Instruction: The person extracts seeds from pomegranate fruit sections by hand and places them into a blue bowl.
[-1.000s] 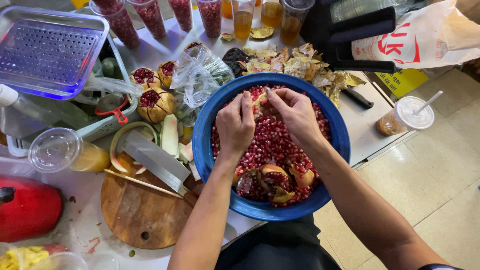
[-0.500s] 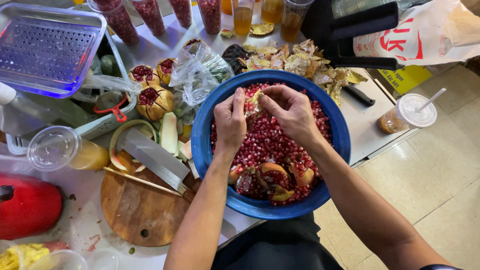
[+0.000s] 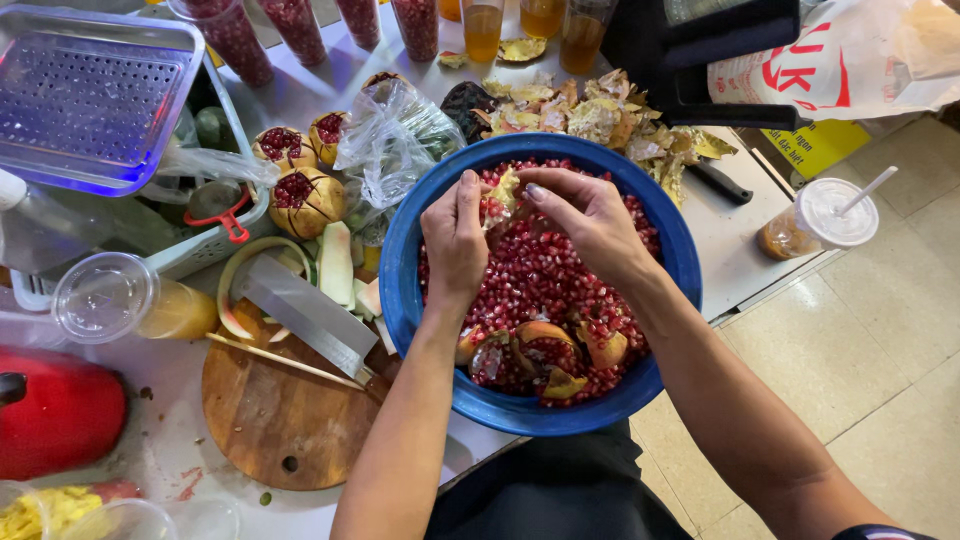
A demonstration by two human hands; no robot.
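There, a torn pomegranate piece (image 3: pixel 503 192) (pale pith, red seeds).

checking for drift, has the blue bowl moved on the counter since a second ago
No. The blue bowl sits in the same spot, its rim overlapping the round wooden board as before. The left hand and right hand stay over it.

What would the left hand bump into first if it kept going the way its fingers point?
The left hand points away from the body, so it would probably meet the pomegranate piece at its fingertips first, then the blue bowl's far rim.
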